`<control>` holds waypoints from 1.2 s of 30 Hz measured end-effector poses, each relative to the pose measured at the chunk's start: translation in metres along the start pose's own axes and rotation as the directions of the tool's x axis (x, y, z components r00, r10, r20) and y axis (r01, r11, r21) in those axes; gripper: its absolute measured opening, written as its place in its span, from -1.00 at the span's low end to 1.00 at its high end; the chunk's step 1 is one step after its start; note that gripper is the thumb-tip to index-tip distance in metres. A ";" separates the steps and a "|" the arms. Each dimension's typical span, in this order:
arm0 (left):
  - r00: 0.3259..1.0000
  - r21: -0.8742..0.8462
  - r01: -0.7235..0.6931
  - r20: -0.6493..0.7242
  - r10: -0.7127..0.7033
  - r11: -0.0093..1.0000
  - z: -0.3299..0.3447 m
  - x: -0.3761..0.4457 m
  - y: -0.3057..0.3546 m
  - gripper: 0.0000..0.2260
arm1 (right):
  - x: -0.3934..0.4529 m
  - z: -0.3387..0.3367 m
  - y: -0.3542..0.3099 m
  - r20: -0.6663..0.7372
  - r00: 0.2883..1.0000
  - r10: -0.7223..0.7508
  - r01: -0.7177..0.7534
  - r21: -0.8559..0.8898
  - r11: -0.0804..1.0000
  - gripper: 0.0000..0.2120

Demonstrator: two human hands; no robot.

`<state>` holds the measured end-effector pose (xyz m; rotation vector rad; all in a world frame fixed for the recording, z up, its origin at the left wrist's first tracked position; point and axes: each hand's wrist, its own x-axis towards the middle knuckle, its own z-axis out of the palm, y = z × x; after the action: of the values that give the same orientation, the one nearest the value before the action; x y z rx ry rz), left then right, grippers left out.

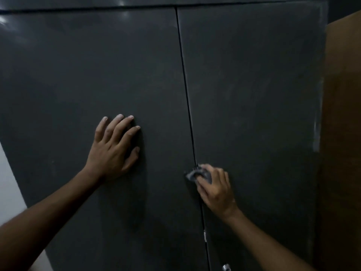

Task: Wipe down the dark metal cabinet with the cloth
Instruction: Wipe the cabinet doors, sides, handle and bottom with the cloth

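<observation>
dark cabinet [254, 85]: right hand [216, 189] presses cloth [197, 174] (left hand [113, 147] flat)

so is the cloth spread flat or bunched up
Bunched up. The cloth shows as a crumpled grey wad under the right hand, whose fingers curl over it beside the door seam.

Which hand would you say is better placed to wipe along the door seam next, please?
Right. The right hand already grips the cloth at the seam; the left hand lies flat on the left door, holding nothing.
</observation>
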<state>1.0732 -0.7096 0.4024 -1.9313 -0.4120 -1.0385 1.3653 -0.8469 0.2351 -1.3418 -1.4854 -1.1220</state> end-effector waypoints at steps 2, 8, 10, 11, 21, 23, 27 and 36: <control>0.999 -0.029 -0.045 -0.010 0.045 0.999 0.000 0.012 0.018 -0.50 | -0.003 -0.008 0.010 0.046 0.993 -0.113 0.114 -0.034 0.993 -0.91; 0.993 -0.142 -0.113 0.028 0.119 0.983 0.010 0.065 0.075 -0.53 | 0.143 -0.031 0.047 -0.306 0.917 0.257 -0.290 -0.067 0.955 -0.84; 0.996 -0.167 -0.082 0.015 0.085 0.983 0.014 0.081 0.089 -0.54 | 0.153 -0.025 0.045 -0.355 0.867 0.350 -0.382 -0.022 0.924 -0.81; 0.998 -0.177 -0.068 0.005 0.070 0.982 0.017 0.089 0.096 -0.55 | 0.139 -0.019 0.039 -0.333 0.890 0.310 -0.342 -0.040 0.939 -0.81; 0.998 0.000 0.067 0.024 -0.067 0.998 0.055 0.128 0.133 -0.30 | 0.124 -0.051 0.157 -0.396 0.767 0.506 -0.558 -0.020 0.830 -0.69; 0.998 0.045 0.062 0.015 -0.063 0.997 0.059 0.127 0.133 -0.29 | 0.155 -0.040 0.135 -0.395 0.780 0.484 -0.510 0.046 0.859 -0.62; 0.998 0.073 0.069 -0.008 -0.068 0.995 0.062 0.127 0.135 -0.28 | 0.101 -0.021 0.119 -0.111 0.993 -0.047 0.037 -0.086 0.996 -0.63; 0.994 0.105 0.096 0.045 -0.101 0.990 0.057 0.128 0.137 -0.24 | 0.116 -0.091 0.246 -0.199 0.741 0.642 -0.647 0.046 0.761 -0.48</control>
<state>1.2636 -0.7529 0.4145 -1.8639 -0.5833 -1.0140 1.6002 -0.8960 0.3927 -1.5391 -0.7418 -0.7819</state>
